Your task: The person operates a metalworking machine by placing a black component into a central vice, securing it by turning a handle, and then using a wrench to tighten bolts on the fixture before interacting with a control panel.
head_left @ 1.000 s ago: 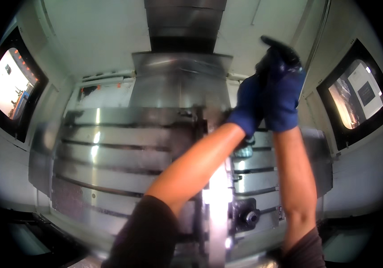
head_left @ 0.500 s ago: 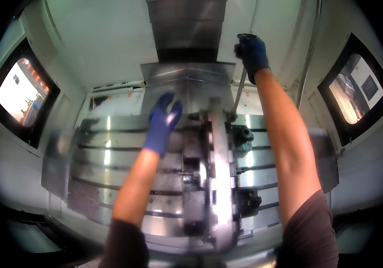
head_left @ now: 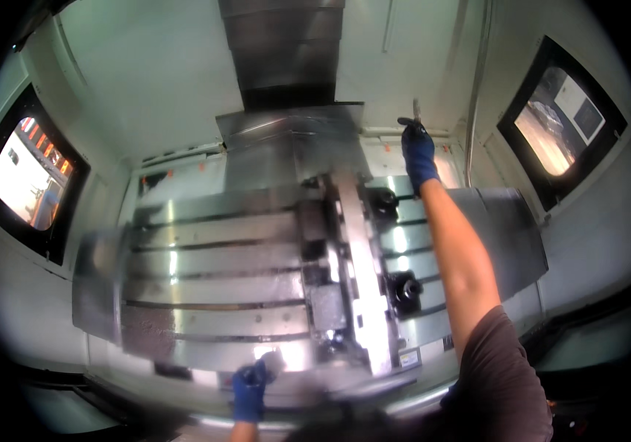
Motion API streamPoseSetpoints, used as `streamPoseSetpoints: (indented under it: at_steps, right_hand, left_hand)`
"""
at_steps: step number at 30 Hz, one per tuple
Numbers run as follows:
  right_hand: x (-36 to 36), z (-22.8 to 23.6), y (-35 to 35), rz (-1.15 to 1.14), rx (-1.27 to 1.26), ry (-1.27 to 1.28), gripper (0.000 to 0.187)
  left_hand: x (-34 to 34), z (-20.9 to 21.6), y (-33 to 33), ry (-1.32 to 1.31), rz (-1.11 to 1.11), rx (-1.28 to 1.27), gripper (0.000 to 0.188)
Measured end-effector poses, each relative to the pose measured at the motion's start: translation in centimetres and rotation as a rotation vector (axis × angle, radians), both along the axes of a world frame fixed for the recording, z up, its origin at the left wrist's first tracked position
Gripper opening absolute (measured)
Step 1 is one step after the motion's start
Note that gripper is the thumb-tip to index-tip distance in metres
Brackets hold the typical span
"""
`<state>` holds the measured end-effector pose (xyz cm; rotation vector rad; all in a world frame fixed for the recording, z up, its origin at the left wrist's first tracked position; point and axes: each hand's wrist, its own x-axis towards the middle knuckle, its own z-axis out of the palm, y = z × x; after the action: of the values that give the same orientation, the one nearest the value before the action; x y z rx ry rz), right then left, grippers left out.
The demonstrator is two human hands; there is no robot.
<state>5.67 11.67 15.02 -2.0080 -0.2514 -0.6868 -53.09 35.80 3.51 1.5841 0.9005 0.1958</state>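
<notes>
My right hand (head_left: 420, 156), in a blue glove, is raised over the far right of a slotted machine table (head_left: 212, 322). It is closed round a metal rod (head_left: 416, 110), whose end sticks up above the fist. My left hand (head_left: 249, 390), also gloved in blue, is low at the table's front edge. Its fingers are curled at a small greyish thing (head_left: 273, 361), too blurred to name. Between the hands, a long bright metal bar (head_left: 360, 258) runs from front to back across the table. Dark clamp-like blocks (head_left: 406, 289) stand along its right side.
Pale enclosure walls (head_left: 161, 81) surround the table, with a dark-framed window (head_left: 558, 121) on the right and another window (head_left: 32, 173) on the left. Folded metal covers (head_left: 286, 51) rise at the back. A vertical pipe (head_left: 477, 88) runs along the right wall.
My left hand has dropped from above the middle of the table to its front edge and has closed. My right hand is lower, and the rod now projects above it instead of reaching down to the table.
</notes>
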Motion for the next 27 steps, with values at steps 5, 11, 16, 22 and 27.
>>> streamPoseSetpoints:
  at_steps: [5, 11, 16, 22, 27]
  right_hand:
    - [-20.2, -1.7, -11.1, 0.063, -0.111, 0.620, 0.034]
    - [-63.7, -21.9, -31.3, 0.388, -0.828, 0.990, 0.024]
    - [-88.8, -23.5, -33.2, -0.082, -0.350, 1.400, 0.024]
    - [-108.4, -25.1, -29.9, -0.560, 0.185, 1.420, 0.026]
    - [-118.2, -25.7, -28.1, -0.316, -0.301, 1.131, 0.029]
  left_hand:
    - [-5.8, 1.5, 0.8, 0.112, -0.099, -0.200, 0.040]
    - [-2.6, 3.9, -3.5, -0.249, -0.333, 0.059, 0.015]
    - [-1.6, 2.2, -6.8, -0.286, -0.579, -0.222, 0.019]
    - [-4.8, 1.9, -13.2, -0.001, -1.008, -0.502, 0.041]
    - [-7.8, -6.7, -15.8, 0.452, -0.987, -0.727, 0.042]
